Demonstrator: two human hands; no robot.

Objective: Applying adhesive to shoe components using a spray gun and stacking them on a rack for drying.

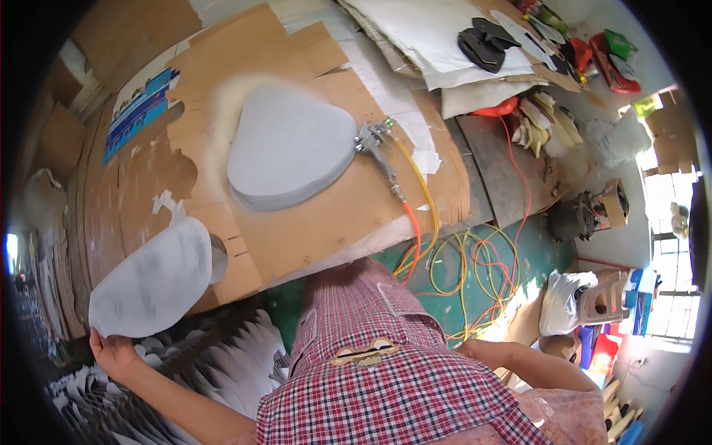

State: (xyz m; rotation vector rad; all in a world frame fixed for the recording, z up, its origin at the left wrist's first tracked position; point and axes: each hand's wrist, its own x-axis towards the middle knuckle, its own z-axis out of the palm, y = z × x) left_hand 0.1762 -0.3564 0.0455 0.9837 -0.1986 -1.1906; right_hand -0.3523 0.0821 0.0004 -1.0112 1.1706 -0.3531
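Note:
My left hand (115,354) is closed on the lower edge of a pale, rounded-triangular panel (152,282) with grey smudges. The panel is tilted over the table's near-left edge. At my right side, my right hand (478,353) rests by the checked apron (378,393), its fingers mostly hidden. On the cardboard lies a grey stack of similarly shaped panels (293,148), with a pale overspray haze around its left side. Touching or close beside the stack's right edge is a metal spray gun (377,148), joined to an orange hose (413,226) and a yellow hose (426,189).
Cardboard sheets (311,241) cover the table. Many thin pale panels (241,345) stand packed below, by my left arm. Coiled yellow and red hoses (475,274) lie on the green floor to the right. White sheets with black pieces (486,44) sit at the back.

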